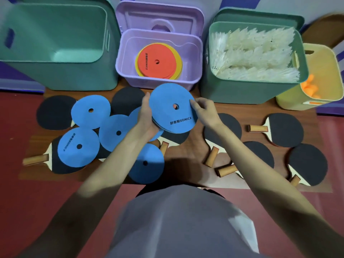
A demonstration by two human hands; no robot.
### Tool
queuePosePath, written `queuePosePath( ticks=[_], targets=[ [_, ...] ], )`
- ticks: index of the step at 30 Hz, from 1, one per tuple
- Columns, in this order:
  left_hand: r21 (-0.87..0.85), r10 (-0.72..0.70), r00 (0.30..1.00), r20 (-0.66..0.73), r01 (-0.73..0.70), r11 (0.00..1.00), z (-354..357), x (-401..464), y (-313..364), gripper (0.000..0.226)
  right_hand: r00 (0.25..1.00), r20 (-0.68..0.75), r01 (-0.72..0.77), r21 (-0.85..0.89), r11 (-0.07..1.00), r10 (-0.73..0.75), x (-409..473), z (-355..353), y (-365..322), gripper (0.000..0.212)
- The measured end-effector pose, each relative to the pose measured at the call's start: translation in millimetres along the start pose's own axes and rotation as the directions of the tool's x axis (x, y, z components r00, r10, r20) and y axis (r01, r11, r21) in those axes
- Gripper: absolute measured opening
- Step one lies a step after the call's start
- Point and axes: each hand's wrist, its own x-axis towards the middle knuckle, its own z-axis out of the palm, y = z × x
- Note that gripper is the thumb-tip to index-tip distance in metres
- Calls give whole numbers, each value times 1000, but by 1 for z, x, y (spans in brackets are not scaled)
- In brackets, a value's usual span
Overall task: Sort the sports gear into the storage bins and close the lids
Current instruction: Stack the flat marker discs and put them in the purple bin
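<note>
From the head view, you have a small stack of blue discs (172,108) at the centre of the frame, just below the purple bin (158,80). Your left hand (147,116) cups the stack's left edge from beneath, fingers curled round it; your right hand (202,110) pinches the right rim between thumb and fingertips.

These discs look thin, light and flexible, likely rubbery, so expect them to sag if held by one edge and to slide over one another. Keep support under the stack and hold opposite rims, as you do now.

More loose blue discs (91,111) lie at centre left, overlapping black paddles (284,130) scattered across the middle of the frame.

The purple bin at upper centre already holds orange and yellow discs (158,61), and its lid (160,17) leans behind it. That bin seems the right home for the blue ones.
</note>
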Motion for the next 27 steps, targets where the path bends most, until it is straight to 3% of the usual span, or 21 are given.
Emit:
queuePosePath(
  ticks=[9,13,17,21,25,27],
  targets=[
    [406,236,972,-15,-209,889,7,54,106,42,977,-189,89,-46,995,-96,96,2,-61,29],
    [654,253,967,-3,-189,733,4,89,155,36,968,-237,67,-80,995,-84,143,4,-82,30],
    [836,332,943,-17,-168,522,-14,146,175,16,967,-248,13,-153,988,-51,183,14,-85,31],
    [931,421,906,-50,-111,349,-25,185,182,8,984,-163,24,-278,960,-71,205,29,-85,35],
    [972,450,893,-13,-94,216,-36,210,181,8,994,-107,-23,-350,937,-16,221,46,-73,18],
    [984,444,896,1,-81,162,-41,220,180,11,994,-111,-32,-358,933,-8,228,53,-67,21]
  ],
)
